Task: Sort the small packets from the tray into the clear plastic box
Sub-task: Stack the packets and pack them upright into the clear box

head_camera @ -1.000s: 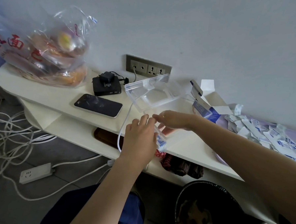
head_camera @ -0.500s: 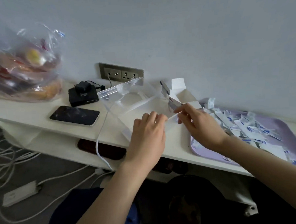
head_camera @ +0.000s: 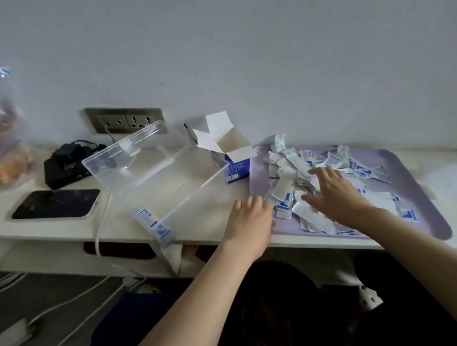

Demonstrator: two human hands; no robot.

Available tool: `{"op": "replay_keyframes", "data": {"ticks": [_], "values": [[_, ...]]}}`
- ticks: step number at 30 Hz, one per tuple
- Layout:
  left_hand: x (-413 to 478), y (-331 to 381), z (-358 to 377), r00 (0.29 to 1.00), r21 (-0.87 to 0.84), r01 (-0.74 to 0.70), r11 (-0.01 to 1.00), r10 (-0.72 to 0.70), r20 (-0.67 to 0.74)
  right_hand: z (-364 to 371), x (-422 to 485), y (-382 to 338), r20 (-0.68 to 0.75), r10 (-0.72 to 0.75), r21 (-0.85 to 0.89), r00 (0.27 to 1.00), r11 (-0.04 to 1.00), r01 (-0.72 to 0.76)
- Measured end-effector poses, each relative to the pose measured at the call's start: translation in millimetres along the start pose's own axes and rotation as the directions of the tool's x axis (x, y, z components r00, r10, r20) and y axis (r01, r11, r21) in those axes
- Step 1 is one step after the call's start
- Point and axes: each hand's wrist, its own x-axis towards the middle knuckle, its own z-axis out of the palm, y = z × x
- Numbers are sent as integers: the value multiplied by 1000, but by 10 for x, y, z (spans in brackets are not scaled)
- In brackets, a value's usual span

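Head camera looks down, close, over the shelf toward the wall.

Tray lilac; packets white with blue print; box clear; carton blue-white.

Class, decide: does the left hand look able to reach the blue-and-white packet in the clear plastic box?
Probably yes: the left hand is open beside the clear plastic box, whose open top leaves the blue-and-white packet exposed.

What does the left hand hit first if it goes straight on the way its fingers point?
Likely the packets at the pile's near-left edge on the purple tray; the left hand is at the tray's rim, its height unclear.
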Motion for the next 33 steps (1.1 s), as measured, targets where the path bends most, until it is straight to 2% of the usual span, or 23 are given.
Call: {"op": "replay_keyframes", "data": {"ticks": [4, 7, 11, 16, 22, 28, 33], "values": [[243, 105, 57, 991, -35, 125, 992, -126, -50, 60, 107, 78, 69, 3, -65, 998, 998, 2], [386, 108, 111, 970, -110, 242, 964, -239, 37, 123, 206, 138, 40, 11, -89, 999, 996, -8], [543, 157, 198, 939, -228, 336, 914, -306, 156, 123, 330, 213, -51, 4, -32, 999, 999, -6], [731, 220, 234, 934, -308, 355, 883, -322, 154, 124, 418, 246, -53, -31, -67, 998, 997, 28], [812, 261, 285, 921, -396, 390, 831, -358, 155, 137, 514, 222, -118, 8, -67, 993, 998, -16], [834, 251, 245, 923, -465, 384, 797, -344, 173, 99, 550, 188, -193, -3, 15, 981, 1000, 6], [823, 194, 69, 911, -539, 391, 746, -398, 109, -1, 544, 95, -331, -5, 178, 944, 982, 67]]}}
